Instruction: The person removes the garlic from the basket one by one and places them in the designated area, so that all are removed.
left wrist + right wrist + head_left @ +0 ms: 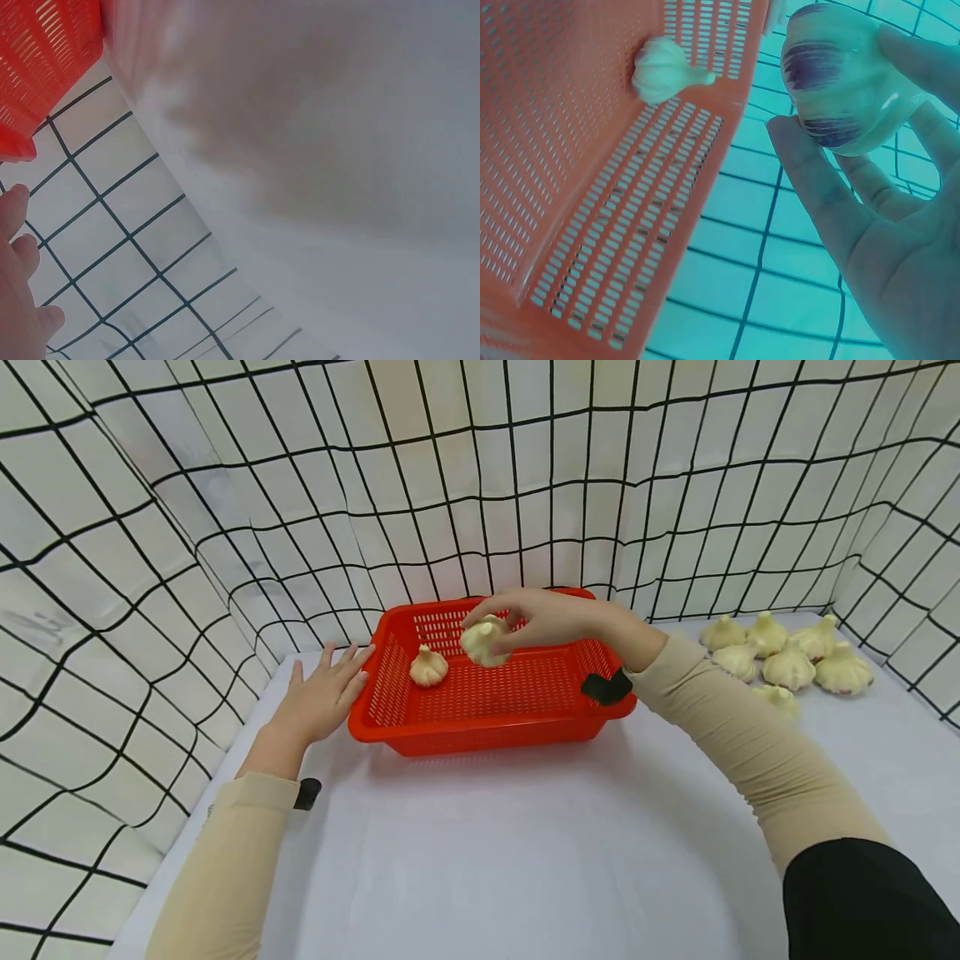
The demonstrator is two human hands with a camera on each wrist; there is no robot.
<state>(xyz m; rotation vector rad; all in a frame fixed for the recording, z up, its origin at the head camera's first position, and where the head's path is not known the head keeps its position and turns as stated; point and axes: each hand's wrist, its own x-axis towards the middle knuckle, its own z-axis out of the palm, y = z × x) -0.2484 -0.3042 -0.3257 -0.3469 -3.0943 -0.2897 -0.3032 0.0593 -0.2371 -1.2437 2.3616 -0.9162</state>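
Observation:
My right hand (551, 617) holds a garlic bulb (483, 642) between thumb and fingers, above the red plastic basket (495, 732). Purple streaks mark the underside of this held garlic bulb (840, 79) in the right wrist view. Another garlic bulb (429, 667) sits inside the basket toward its left end. My left hand (318, 697) lies with straight, spread fingers at the basket's left rim. In the left wrist view only part of the left hand (19, 289) shows, near the basket's corner (45, 67).
Several more garlic bulbs (787, 664) are grouped on the white table (480, 852) at the right. A black wire grid (551, 485) backed in white rises behind the basket and along both sides.

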